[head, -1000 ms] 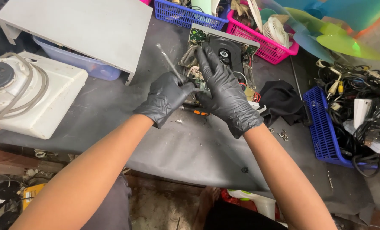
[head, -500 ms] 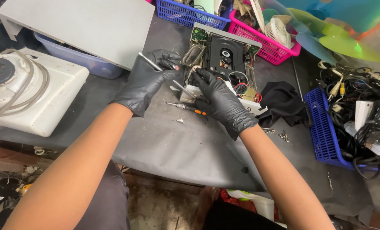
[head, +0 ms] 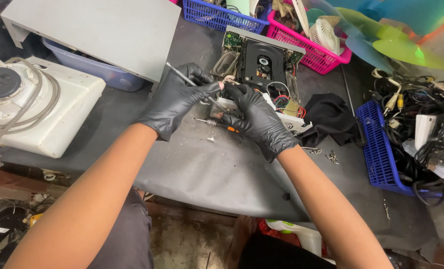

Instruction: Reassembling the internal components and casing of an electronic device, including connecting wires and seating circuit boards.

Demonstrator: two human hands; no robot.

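Two black-gloved hands work at an opened disc player [head: 262,65] on a dark surface [head: 207,169]: the left hand [head: 174,99] closed on a thin metal tool [head: 182,77], the right hand [head: 257,119] gripping the casing, where a slip could likely gouge the exposed wires [head: 282,102].

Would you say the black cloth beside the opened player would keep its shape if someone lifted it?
Probably not: the black cloth lies crumpled in soft folds, so it would likely droop. It looks thin, so probably light. One edge seems to touch the player, so it might snag there.
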